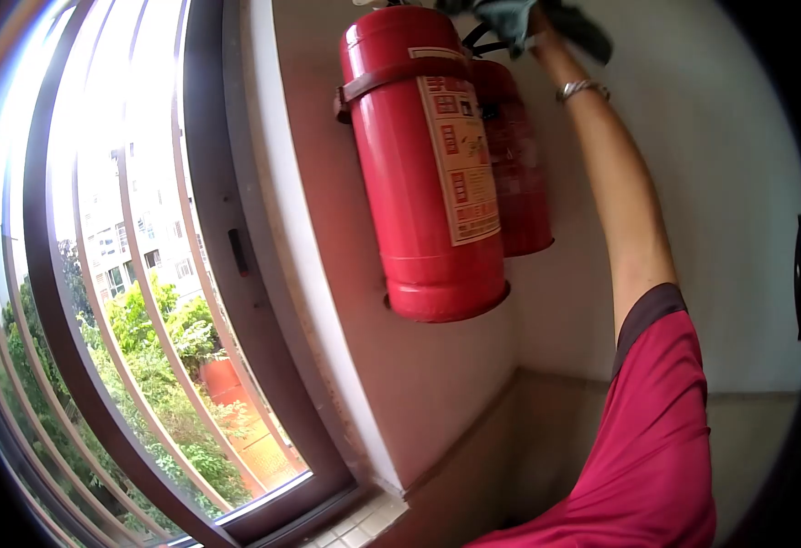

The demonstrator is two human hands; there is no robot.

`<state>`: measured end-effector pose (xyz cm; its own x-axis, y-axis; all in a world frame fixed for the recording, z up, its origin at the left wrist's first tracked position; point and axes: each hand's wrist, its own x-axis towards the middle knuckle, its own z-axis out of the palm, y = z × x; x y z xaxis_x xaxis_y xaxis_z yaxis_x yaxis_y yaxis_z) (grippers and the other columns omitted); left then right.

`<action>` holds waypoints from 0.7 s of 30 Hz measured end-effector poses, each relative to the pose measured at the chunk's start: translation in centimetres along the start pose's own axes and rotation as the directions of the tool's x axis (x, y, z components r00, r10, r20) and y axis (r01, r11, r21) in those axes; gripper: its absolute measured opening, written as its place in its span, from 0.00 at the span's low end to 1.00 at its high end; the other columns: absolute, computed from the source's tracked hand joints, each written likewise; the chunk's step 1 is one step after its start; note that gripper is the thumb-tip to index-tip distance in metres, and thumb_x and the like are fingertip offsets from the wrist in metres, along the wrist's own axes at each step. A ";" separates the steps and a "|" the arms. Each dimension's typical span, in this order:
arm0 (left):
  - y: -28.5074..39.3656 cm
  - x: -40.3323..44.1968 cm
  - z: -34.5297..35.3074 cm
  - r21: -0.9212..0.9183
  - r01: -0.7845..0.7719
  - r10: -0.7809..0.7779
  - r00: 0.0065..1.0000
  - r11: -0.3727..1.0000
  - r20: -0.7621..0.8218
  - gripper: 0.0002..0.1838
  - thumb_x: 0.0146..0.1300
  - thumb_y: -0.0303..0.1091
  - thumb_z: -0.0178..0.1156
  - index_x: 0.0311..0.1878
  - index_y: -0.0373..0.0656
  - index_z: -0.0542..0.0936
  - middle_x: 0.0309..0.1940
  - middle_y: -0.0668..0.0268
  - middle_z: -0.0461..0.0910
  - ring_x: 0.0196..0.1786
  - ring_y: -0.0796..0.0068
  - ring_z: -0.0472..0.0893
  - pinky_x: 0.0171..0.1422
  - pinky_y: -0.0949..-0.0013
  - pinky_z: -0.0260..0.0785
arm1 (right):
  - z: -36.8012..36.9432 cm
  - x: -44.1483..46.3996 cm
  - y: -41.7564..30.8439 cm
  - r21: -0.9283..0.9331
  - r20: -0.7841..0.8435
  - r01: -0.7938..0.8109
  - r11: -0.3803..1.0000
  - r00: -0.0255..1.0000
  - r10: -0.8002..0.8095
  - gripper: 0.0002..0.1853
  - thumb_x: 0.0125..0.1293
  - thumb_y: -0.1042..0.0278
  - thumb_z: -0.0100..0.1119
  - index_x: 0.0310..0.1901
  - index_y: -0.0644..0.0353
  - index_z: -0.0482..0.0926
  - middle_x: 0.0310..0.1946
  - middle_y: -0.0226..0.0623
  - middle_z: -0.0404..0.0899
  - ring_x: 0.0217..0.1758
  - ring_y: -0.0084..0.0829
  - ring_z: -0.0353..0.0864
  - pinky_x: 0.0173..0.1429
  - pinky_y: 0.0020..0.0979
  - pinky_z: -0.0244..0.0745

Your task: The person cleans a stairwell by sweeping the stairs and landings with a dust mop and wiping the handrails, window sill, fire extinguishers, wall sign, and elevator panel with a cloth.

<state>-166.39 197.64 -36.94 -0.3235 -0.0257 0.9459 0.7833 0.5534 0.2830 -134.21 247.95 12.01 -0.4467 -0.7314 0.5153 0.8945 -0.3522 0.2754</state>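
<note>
The right hand is raised to the upper edge of the view, with a grey-green cloth about it; the fingers are hidden by the fabric and the picture's edge, so I cannot tell whether they are clenched on it or merely lie against it. A bracelet circles the wrist, and the bare forearm runs down to a crimson sleeve with a dark cuff. The left hand is out of view. Just beside the cloth are the black fittings at the top of the rear extinguisher, which is partly hidden behind the front extinguisher; both are red and hang upright, slightly tilted in this view, against the wall. The front one has a strap around its upper body and a printed label down its side. The step in hand looks like working the cloth about the rear extinguisher's head; whether they touch is unclear. As I judge it, the next move calls for a sure hold on the cloth and a careful reach around the fittings. Farther left stands a dark window frame, with bars and green trees beyond.
</note>
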 end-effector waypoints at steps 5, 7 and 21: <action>7.4 -0.7 3.9 -0.143 -0.073 0.067 0.997 0.987 -0.045 0.10 0.47 0.16 0.54 0.33 0.38 0.78 0.29 0.60 0.77 0.30 0.71 0.77 0.31 0.71 0.69 | -0.9 -5.7 -7.0 0.509 0.612 -0.537 0.673 0.776 0.157 0.19 0.59 0.62 0.52 0.51 0.59 0.71 0.44 0.40 0.75 0.46 0.37 0.74 0.50 0.36 0.70; 9.1 -1.5 4.4 -0.138 -0.077 0.072 0.997 0.987 -0.042 0.12 0.43 0.15 0.52 0.33 0.36 0.77 0.29 0.60 0.76 0.32 0.69 0.76 0.32 0.72 0.69 | 2.2 -7.3 -3.9 0.604 0.508 -0.561 0.566 0.818 0.269 0.23 0.54 0.60 0.58 0.51 0.59 0.70 0.40 0.42 0.76 0.45 0.44 0.75 0.51 0.38 0.70; 15.8 -5.8 -0.1 0.002 0.133 -0.133 0.991 0.991 0.002 0.08 0.48 0.19 0.53 0.33 0.38 0.75 0.26 0.62 0.72 0.29 0.69 0.71 0.37 0.68 0.66 | 8.7 -8.2 -4.5 0.556 0.617 -0.831 -0.020 0.397 0.679 0.23 0.53 0.61 0.57 0.50 0.61 0.70 0.42 0.46 0.75 0.48 0.45 0.74 0.52 0.38 0.69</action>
<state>-152.10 206.49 -37.92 -0.4257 -0.0974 0.8996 0.7324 0.5468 0.4058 -134.72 260.60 13.66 0.4182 -0.1691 0.8925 0.3419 0.9396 0.0178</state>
